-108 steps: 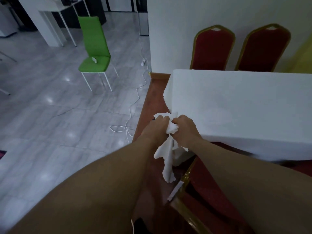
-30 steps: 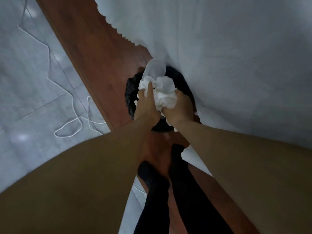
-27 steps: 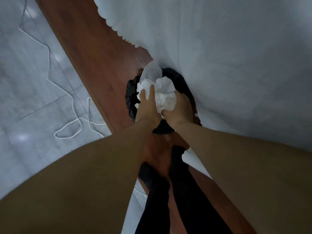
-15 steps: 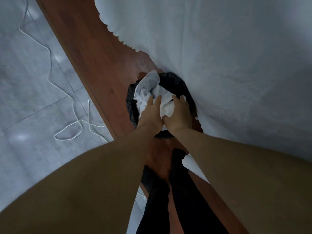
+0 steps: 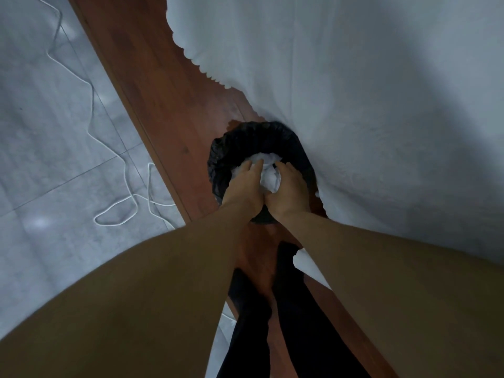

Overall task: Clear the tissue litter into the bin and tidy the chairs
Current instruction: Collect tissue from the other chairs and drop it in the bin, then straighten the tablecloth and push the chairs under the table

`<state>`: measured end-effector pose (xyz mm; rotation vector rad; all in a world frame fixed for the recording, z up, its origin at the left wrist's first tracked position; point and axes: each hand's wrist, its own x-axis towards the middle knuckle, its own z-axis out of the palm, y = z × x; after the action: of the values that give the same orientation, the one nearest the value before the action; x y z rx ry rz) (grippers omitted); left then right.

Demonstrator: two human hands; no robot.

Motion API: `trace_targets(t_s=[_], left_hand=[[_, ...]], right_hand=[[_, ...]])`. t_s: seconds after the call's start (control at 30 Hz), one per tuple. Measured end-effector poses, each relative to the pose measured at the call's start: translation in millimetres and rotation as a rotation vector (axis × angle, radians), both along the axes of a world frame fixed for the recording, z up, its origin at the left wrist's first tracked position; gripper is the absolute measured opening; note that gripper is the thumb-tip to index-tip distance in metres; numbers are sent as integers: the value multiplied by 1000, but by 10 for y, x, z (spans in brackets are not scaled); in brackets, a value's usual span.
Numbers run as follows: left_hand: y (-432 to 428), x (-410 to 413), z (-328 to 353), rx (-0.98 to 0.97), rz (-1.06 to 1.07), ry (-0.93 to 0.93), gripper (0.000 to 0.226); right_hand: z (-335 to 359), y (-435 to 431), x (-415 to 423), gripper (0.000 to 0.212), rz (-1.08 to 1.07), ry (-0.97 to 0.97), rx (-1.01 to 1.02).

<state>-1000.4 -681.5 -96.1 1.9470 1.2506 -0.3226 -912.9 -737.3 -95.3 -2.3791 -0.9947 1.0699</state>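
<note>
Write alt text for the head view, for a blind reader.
The left hand and right hand press a crumpled white tissue wad into a round black-lined bin beside a draped white tablecloth. A white cable lies on grey tiles.

Left hand beside right hand, thumbs touching, fingers straight.
</note>
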Motion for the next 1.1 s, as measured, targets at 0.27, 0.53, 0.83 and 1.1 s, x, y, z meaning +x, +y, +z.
trace_targets(t_s=[0.27,0.53,0.83,1.1], left_hand=[[282,-107,755,72,-118,50,83],[557,-316,2155,268,-128,63,63],[836,-413,3949,562,-236,158,57],[547,114,5128,742,-345,121,62]], right_hand=[[756,139,-90,64,-29,55,30],[2209,482,-278,31,55,-40,179],[3765,571,-392,62,55,-149,306],[4958,257,195,71,41,-434,275]])
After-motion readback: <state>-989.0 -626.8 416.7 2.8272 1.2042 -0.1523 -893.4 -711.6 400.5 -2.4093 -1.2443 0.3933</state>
